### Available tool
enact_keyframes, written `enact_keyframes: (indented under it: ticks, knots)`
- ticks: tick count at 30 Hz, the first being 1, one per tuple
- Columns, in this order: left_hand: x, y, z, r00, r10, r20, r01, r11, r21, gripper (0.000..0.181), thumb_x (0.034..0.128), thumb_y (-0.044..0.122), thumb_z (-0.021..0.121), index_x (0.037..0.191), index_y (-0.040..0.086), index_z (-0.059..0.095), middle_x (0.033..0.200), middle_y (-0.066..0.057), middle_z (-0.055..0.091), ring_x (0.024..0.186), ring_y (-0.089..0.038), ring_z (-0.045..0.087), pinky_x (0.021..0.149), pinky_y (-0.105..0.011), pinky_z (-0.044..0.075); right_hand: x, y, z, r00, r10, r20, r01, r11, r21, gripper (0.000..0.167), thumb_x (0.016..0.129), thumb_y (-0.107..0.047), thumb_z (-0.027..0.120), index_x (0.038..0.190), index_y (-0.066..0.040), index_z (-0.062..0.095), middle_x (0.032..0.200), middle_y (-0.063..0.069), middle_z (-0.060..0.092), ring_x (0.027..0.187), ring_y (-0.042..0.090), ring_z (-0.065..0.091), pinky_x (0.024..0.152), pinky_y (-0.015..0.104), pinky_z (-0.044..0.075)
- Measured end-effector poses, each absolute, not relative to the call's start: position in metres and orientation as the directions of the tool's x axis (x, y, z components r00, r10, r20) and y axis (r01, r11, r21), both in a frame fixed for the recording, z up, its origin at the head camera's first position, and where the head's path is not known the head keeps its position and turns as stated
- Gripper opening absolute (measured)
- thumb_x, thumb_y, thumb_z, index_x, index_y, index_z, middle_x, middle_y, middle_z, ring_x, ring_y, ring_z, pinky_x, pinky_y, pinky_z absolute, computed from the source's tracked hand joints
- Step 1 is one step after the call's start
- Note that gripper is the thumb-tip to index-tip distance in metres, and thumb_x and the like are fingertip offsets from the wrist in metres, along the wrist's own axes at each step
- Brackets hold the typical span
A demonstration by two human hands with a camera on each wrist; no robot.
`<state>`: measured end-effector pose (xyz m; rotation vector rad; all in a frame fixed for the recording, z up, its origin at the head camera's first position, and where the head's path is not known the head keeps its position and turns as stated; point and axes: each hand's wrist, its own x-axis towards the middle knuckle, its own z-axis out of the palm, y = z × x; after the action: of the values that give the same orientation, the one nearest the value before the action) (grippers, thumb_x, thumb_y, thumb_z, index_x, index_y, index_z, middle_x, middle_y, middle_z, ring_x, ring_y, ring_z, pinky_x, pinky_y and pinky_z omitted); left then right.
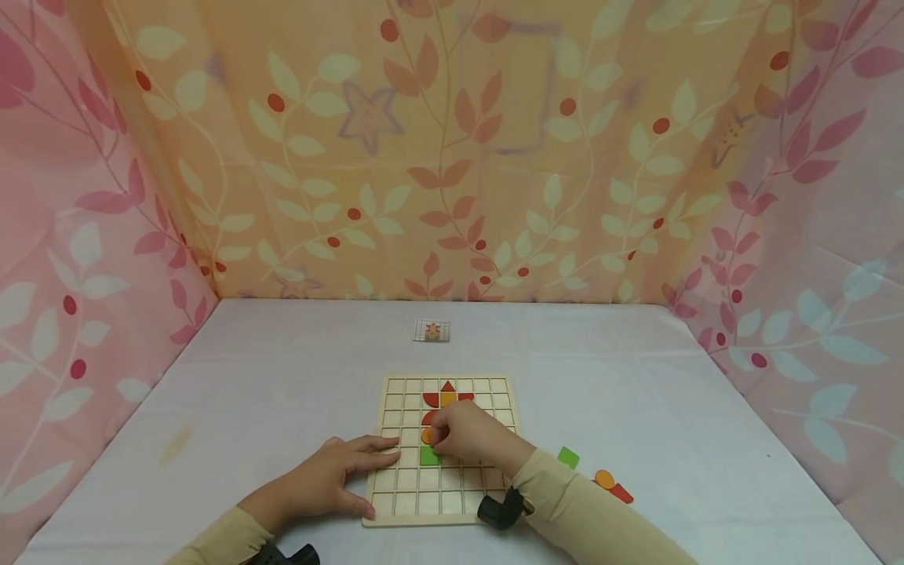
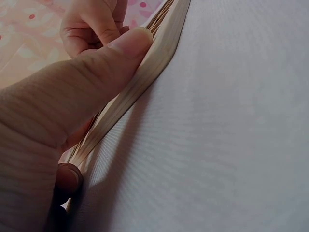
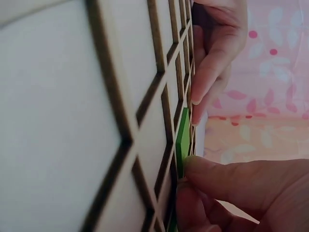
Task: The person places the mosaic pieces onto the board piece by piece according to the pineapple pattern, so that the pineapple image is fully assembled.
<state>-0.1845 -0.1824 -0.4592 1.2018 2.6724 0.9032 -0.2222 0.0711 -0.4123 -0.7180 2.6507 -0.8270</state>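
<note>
A wooden grid board (image 1: 410, 503) lies on the white table. My left hand (image 1: 342, 471) rests on its left edge, fingers reaching over the squares and thumb at the near left corner. In the left wrist view that thumb (image 2: 128, 46) presses on the board's rim. Over the middle of the board, my right hand (image 1: 476, 434) has curled fingers. Its thumb and finger pinch at the edge of a green square tile (image 3: 182, 140). Above the green tile sit an orange round tile (image 1: 427, 435), red tiles (image 1: 430, 400), an orange square tile (image 1: 448, 399) and a red triangle (image 1: 448, 386). The right hand hides part of the pattern.
A small pattern card (image 1: 432, 330) lies behind the board. To the right, beside the right forearm, are a loose green tile (image 1: 568, 457), an orange round tile (image 1: 604, 479) and a red tile (image 1: 621, 493). Patterned curtains (image 1: 452, 157) enclose the table's back and sides.
</note>
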Motion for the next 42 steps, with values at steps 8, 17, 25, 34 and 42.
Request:
enact_keyframes:
  ticks: [8,17,25,34,42]
  knots:
    - [-0.184,-0.182,-0.458,-0.689,0.704,0.17,0.66,0.514,0.548,0.072,0.0685,0.053,0.067,0.132,0.022,0.051,0.139,0.003,0.043,0.124,-0.014,0.04,0.075,-0.03,0.025,-0.222,0.071,-0.413,-0.832,-0.542,-0.119,-0.384,0.717,-0.581,0.014,0.076,-0.008,0.072,0.07,-0.017,0.064,0.064,-0.01,0.056,0.063,0.006,0.05,0.06,0.022,0.043]
    - [-0.183,-0.182,-0.456,-0.7,0.703,0.125,0.634,0.532,0.561,0.073,0.0697,0.055,0.066,0.133,0.024,0.049,0.14,0.004,0.042,0.125,-0.014,0.039,0.074,-0.03,0.025,-0.235,0.096,-0.402,-0.821,-0.564,-0.087,-0.399,0.677,-0.618,0.007,0.077,-0.009,0.07,0.074,-0.015,0.067,0.07,-0.01,0.058,0.067,0.007,0.052,0.062,0.024,0.043]
    - [-0.183,-0.182,-0.459,-0.701,0.7,0.136,0.633,0.523,0.571,0.073,0.069,0.055,0.067,0.133,0.024,0.05,0.141,0.005,0.041,0.126,-0.014,0.039,0.074,-0.03,0.025,-0.24,0.134,-0.394,-0.853,-0.511,-0.108,-0.331,0.688,-0.646,0.006,0.077,-0.011,0.071,0.075,-0.013,0.065,0.069,-0.005,0.058,0.067,0.013,0.051,0.061,0.029,0.043]
    - [-0.185,-0.183,-0.462,-0.712,0.691,0.122,0.62,0.538,0.572,0.072,0.0689,0.057,0.066,0.133,0.027,0.05,0.141,0.008,0.04,0.126,-0.014,0.038,0.075,-0.03,0.025,-0.236,0.18,-0.391,-0.884,-0.447,-0.134,-0.252,0.699,-0.669,0.008,0.076,-0.004,0.069,0.075,-0.009,0.063,0.066,-0.002,0.055,0.06,0.013,0.05,0.052,0.029,0.042]
    - [-0.185,-0.183,-0.463,-0.709,0.694,0.124,0.629,0.543,0.557,0.073,0.0689,0.058,0.065,0.133,0.027,0.049,0.14,0.009,0.04,0.125,-0.014,0.039,0.076,-0.031,0.026,-0.221,0.222,-0.393,-0.891,-0.41,-0.193,-0.191,0.725,-0.661,0.005,0.076,-0.003,0.068,0.077,-0.005,0.063,0.064,-0.001,0.054,0.059,0.013,0.048,0.053,0.027,0.041]
